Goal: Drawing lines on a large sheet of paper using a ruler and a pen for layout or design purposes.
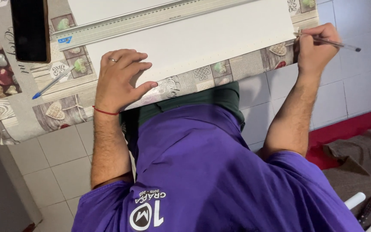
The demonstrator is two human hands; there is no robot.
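Left hand (119,79) rests spread on the near edge of a large white sheet (194,41), fingers splayed and fingertips pressing down, gripping nothing; a ring shows on one finger and a red thread on the wrist. Right hand (316,47) is closed around a slim pencil (331,43), tip set at the sheet's right-hand corner, shaft pointing out past the table edge.

White sheet lies flat on the table, covering most of the far side in view. A long metal ruler (151,20) lies across it beyond the left hand, apart from both hands. Along the sheet's near edge runs a row of faint small marks (too fine to read as ticks or dots). No drawn lines show on the paper, so the marking looks early: edge marks perhaps set, the surface otherwise blank.

Patterned tablecloth (35,116) with hearts and wood-plank print covers the table. On it, left of the sheet, a blue pen (52,82) lies loose, and a dark phone (30,30) sits face up further off.

Containers: none on the table. At the lower right corner, white bottle-like shapes (357,199) show above the floor, contents hidden.
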